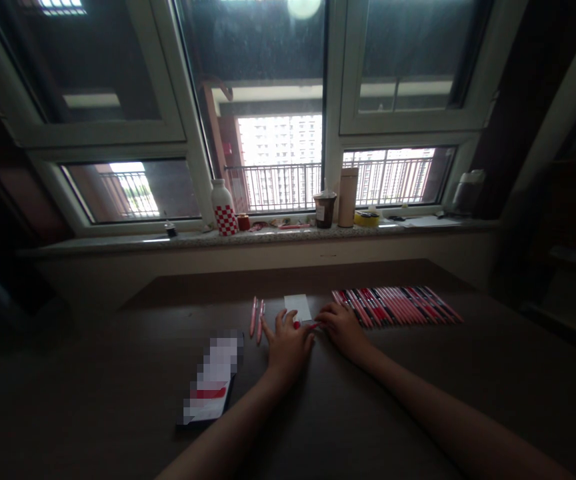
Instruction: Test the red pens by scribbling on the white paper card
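A red-and-pink pen (313, 326) lies low over the table between my two hands. My left hand (288, 347) pinches one end of it with thumb and index finger, the other fingers spread. At the pen's other end, the bent fingertips of my right hand (344, 331) close on it; the exact grip is partly hidden. Just beyond the hands is a small white sheet (299, 307). Two pink pens (253, 317) lie side by side to the left of my left hand. A long row of pink, red and black pens (401, 307) starts beside my right hand.
A phone (214, 383) with a blurred-out screen lies left of my left forearm on the dark table (133, 373). Along the windowsill (278, 235) stand a checkered bottle (226, 217), a drink cup (325, 210), a tan flask (348, 198) and yellow tape (367, 219).
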Action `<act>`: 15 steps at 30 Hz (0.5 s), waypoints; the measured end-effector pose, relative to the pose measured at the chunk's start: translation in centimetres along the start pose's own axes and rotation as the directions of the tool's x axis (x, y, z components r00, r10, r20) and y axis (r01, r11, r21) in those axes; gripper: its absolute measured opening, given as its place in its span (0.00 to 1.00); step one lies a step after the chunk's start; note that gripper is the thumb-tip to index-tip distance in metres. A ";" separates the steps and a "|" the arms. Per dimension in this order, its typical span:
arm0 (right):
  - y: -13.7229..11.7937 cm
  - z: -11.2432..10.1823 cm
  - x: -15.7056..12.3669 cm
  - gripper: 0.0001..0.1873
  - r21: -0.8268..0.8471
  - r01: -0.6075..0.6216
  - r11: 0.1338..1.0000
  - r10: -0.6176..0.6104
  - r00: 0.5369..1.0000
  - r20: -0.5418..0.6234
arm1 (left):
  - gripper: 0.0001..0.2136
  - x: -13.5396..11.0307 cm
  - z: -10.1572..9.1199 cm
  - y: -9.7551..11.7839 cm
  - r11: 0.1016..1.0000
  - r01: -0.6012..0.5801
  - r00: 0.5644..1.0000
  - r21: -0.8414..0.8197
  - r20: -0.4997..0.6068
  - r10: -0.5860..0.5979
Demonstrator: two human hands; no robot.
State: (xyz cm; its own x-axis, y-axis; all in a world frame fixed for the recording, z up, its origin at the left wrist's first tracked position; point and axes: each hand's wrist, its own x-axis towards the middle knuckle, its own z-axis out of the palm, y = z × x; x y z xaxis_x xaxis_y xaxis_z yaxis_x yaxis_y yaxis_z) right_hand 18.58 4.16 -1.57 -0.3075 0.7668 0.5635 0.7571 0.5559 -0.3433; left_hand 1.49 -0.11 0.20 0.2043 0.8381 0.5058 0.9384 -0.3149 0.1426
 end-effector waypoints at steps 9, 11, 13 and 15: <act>-0.9 -0.9 -0.1 0.10 -0.061 -0.044 0.997 0.045 0.999 0.011 | 0.07 0.0 0.3 -0.1 1.000 -0.011 1.000 -0.001 -0.019 0.011; -1.0 -1.0 -0.2 0.09 -0.052 -0.046 0.998 0.046 0.999 -0.001 | 0.06 0.1 0.3 -0.1 1.000 -0.011 1.000 -0.009 -0.014 0.011; -1.1 -1.0 -0.2 0.09 -0.041 -0.048 0.998 0.048 0.999 -0.006 | 0.05 0.3 0.2 0.0 1.000 -0.014 1.000 -0.017 -0.012 0.013; -1.0 -0.9 -0.2 0.09 -0.033 -0.048 0.998 0.047 0.999 -0.007 | 0.06 0.4 0.1 0.1 1.000 -0.014 1.000 -0.026 -0.018 0.013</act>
State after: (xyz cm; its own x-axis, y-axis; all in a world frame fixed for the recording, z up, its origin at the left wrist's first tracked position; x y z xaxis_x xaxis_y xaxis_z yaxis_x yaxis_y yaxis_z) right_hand 18.39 3.13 -0.62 -0.2675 0.7901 0.5515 0.7893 0.5080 -0.3449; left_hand 1.70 0.23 0.36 0.2117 0.8259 0.5225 0.9278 -0.3379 0.1582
